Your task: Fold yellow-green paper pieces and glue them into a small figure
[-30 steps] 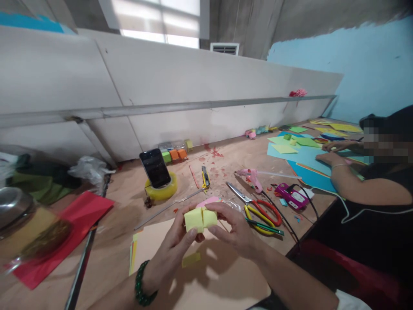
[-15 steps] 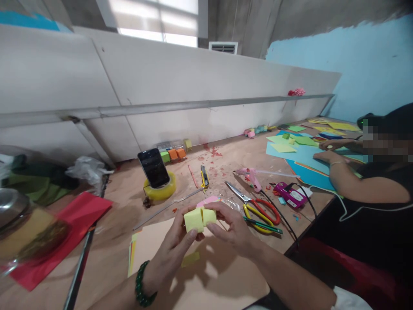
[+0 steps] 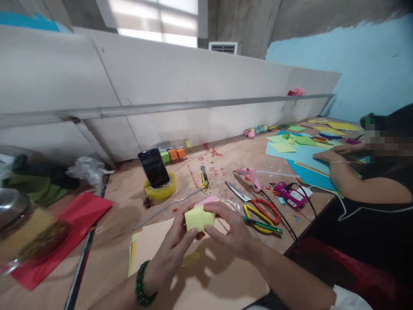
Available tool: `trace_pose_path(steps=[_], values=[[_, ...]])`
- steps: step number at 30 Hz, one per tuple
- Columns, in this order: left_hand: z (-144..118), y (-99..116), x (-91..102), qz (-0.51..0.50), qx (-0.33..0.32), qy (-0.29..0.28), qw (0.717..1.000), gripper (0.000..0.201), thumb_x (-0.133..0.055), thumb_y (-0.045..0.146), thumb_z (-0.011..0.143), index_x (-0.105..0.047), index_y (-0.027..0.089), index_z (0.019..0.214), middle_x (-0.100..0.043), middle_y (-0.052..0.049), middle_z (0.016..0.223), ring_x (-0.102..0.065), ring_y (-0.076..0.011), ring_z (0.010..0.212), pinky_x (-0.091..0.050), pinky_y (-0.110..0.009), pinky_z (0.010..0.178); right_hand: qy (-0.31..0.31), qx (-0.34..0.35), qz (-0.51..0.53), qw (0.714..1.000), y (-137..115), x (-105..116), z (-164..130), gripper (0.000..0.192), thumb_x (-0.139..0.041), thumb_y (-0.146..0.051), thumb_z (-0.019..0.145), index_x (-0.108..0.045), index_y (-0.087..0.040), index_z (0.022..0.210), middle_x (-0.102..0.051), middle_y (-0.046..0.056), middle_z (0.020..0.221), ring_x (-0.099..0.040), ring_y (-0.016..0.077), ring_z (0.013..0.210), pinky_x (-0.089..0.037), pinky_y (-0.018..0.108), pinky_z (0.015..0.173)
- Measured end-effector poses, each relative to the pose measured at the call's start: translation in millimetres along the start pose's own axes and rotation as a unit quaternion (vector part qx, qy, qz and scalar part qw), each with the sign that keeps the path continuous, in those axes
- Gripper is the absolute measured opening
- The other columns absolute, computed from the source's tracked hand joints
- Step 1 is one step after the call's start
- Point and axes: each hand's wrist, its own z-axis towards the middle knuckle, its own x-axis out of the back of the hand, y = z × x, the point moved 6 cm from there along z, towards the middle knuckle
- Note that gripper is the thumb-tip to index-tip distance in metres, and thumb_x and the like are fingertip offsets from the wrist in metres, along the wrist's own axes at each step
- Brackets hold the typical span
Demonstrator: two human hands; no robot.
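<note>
Both my hands hold a small folded yellow paper piece (image 3: 199,218) just above the table. My left hand (image 3: 174,247), with a green bead bracelet (image 3: 141,287) at the wrist, grips its left side from below. My right hand (image 3: 229,230) pinches its right side and top. Below the hands lies a stack of tan and coloured paper sheets (image 3: 151,245), with a small yellow scrap (image 3: 190,258) on it. A pink paper piece (image 3: 208,200) lies just beyond the hands.
Scissors (image 3: 256,206), a pink glue gun (image 3: 251,176), a purple device (image 3: 290,194), a utility knife (image 3: 204,176) and a phone (image 3: 154,168) propped in a tape roll (image 3: 161,189) lie ahead. Red paper (image 3: 64,228) at left. A person's arms (image 3: 351,181) rest on coloured sheets at right.
The two halves of the yellow paper piece have been pressed together into one closed block. The person at right has shifted a hand across the sheets.
</note>
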Motion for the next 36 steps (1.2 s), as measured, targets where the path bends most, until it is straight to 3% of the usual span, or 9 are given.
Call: trace_pose_path(steps=[3,9,12,18,26,31,36], values=[[0,-3,2.7,0.017,0.008,0.009,1.0,0.067,-0.058,0.055,0.084,-0.033,0.031,0.142,-0.056,-0.005,0.111,-0.056,-0.0189,0.091,-0.05,-0.032,0.083,0.012,0.051,-0.029,0.998,-5,2,-2,0.036,-0.063,-0.018,0.083,-0.055,-0.021,0.117,-0.063,0.009,0.113,-0.059,0.0199,0.109,-0.049,0.035,0.095],[3,-5,12.0,0.072,0.004,0.001,0.997,0.076,-0.063,0.05,0.082,-0.029,0.029,0.146,-0.051,-0.009,0.134,-0.044,-0.029,0.123,-0.049,-0.033,0.089,0.005,0.091,-0.07,0.993,-11,7,-4,0.037,-0.065,-0.021,0.083,-0.054,-0.021,0.118,-0.06,0.012,0.119,-0.058,0.0208,0.112,-0.049,0.035,0.097],[5,-6,16.0,0.081,-0.01,-0.006,0.997,0.075,-0.064,0.045,0.082,-0.029,0.029,0.146,-0.051,-0.01,0.136,-0.048,-0.0295,0.121,-0.049,-0.035,0.091,-0.008,0.105,-0.077,0.991,-15,8,-4,0.037,-0.064,-0.02,0.084,-0.052,-0.02,0.119,-0.059,0.013,0.121,-0.058,0.0206,0.114,-0.049,0.034,0.097],[6,-2,16.1,0.099,-0.06,-0.003,0.993,0.059,-0.067,0.039,0.081,-0.047,0.027,0.135,-0.047,-0.011,0.142,-0.049,-0.0307,0.125,-0.047,-0.039,0.098,-0.039,0.134,-0.062,0.988,-18,7,-4,0.039,-0.064,-0.018,0.084,-0.052,-0.021,0.121,-0.058,0.013,0.123,-0.057,0.019,0.115,-0.049,0.032,0.097],[6,2,11.1,0.103,-0.062,0.004,0.993,0.05,-0.067,0.039,0.081,-0.053,0.025,0.126,-0.058,-0.011,0.129,-0.056,-0.0279,0.116,-0.05,-0.037,0.094,-0.044,0.144,-0.054,0.987,-16,5,-4,0.037,-0.063,-0.016,0.084,-0.053,-0.023,0.119,-0.058,0.011,0.12,-0.057,0.0182,0.113,-0.049,0.032,0.096],[5,4,10.9,0.104,-0.071,0.008,0.992,0.051,-0.066,0.039,0.08,-0.052,0.025,0.127,-0.057,-0.011,0.131,-0.056,-0.0279,0.116,-0.049,-0.038,0.095,-0.039,0.123,-0.056,0.99,-13,5,-5,0.047,-0.063,-0.014,0.083,-0.047,-0.021,0.127,-0.057,0.013,0.124,-0.055,0.0192,0.117,-0.047,0.034,0.1],[4,-2,12.3,0.101,-0.036,0.015,0.994,0.054,-0.067,0.039,0.079,-0.053,0.025,0.129,-0.055,-0.011,0.135,-0.055,-0.0303,0.117,-0.049,-0.039,0.094,-0.056,0.129,-0.061,0.988,-14,5,-5,0.045,-0.063,-0.016,0.084,-0.049,-0.022,0.127,-0.06,0.012,0.121,-0.058,0.0197,0.113,-0.05,0.034,0.097]])
